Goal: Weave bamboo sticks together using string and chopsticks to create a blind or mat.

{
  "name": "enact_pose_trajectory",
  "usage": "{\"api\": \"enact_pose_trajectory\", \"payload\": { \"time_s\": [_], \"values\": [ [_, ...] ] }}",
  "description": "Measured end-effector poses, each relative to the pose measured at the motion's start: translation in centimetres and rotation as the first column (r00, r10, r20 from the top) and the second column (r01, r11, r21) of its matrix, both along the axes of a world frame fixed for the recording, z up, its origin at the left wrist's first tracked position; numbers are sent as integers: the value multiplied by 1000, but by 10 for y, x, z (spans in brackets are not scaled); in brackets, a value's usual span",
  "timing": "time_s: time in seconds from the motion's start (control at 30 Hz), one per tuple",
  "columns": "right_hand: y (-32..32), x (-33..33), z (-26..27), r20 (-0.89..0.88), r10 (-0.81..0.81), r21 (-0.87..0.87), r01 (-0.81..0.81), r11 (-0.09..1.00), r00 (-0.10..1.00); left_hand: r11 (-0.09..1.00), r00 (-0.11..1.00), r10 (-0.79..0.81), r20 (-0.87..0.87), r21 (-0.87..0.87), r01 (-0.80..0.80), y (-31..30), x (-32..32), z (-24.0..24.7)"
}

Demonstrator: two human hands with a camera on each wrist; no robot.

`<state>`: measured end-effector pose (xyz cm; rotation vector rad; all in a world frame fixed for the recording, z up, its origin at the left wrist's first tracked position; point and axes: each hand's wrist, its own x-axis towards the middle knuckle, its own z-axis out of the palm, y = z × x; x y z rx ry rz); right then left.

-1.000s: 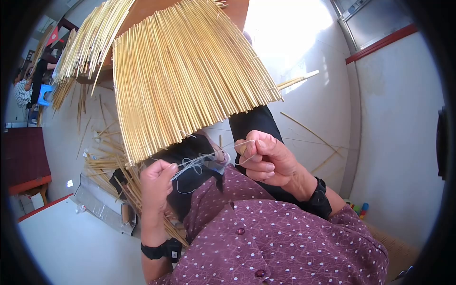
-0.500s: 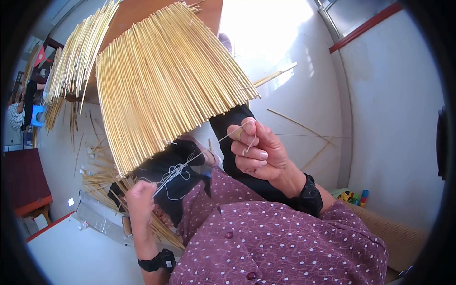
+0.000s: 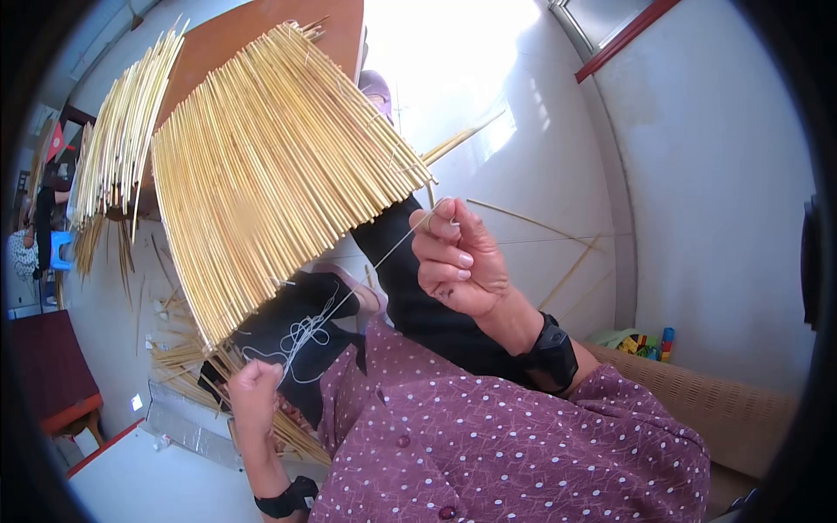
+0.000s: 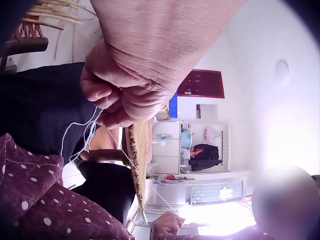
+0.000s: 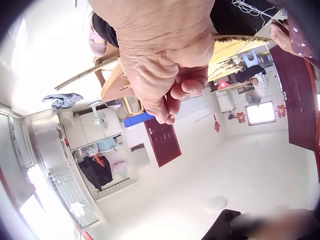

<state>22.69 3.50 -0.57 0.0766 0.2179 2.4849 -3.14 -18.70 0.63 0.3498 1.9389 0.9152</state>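
Observation:
Thin white string point(image 3: 307, 335) runs in a straight line between the two hands, with a loose tangle of loops near the left hand. My left hand point(image 3: 255, 394) pinches the tangled end, low at the left; in the left wrist view loops of string point(image 4: 91, 131) hang from the fingers of the left hand point(image 4: 125, 90). My right hand point(image 3: 462, 261), higher up, pinches the other part between thumb and forefinger, other fingers curled. A mat of straw-coloured stalks point(image 3: 270, 157) lies above the hands, touching neither, its lower edge over the dark trouser legs.
A brown table point(image 3: 218, 44) bears the mat's far part and a second bundle of stalks point(image 3: 131, 122). Loose stalks point(image 3: 179, 357) lie on the floor at the left, others at the right point(image 3: 523, 218). A person point(image 3: 24, 253) is at the far left, by a blue stool point(image 3: 60, 250).
The hands have moved apart, the left one down and leftward, drawing the string between them longer and straighter. The head view has shifted, so the mat appears further left.

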Motion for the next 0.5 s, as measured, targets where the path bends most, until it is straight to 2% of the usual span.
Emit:
{"api": "enact_pose_trajectory", "payload": {
  "time_s": [0.27,0.43,0.47,0.5],
  "values": [
    [0,5,-6,2,-28,21,28,999,1000,1000,1000,-11,-13,-17,11,0,2,-1],
    [-2,6,-11,78,-113,-8,113,994,991,999,999,-41,21,-23,41,-3,1,0],
    [0,7,-13,77,-112,-5,113,994,991,986,986,-165,-9,-23,165,-2,4,5],
    [2,8,-14,172,-202,-50,213,976,964,958,957,-286,-41,-27,285,-1,8,13]
  ]
}}
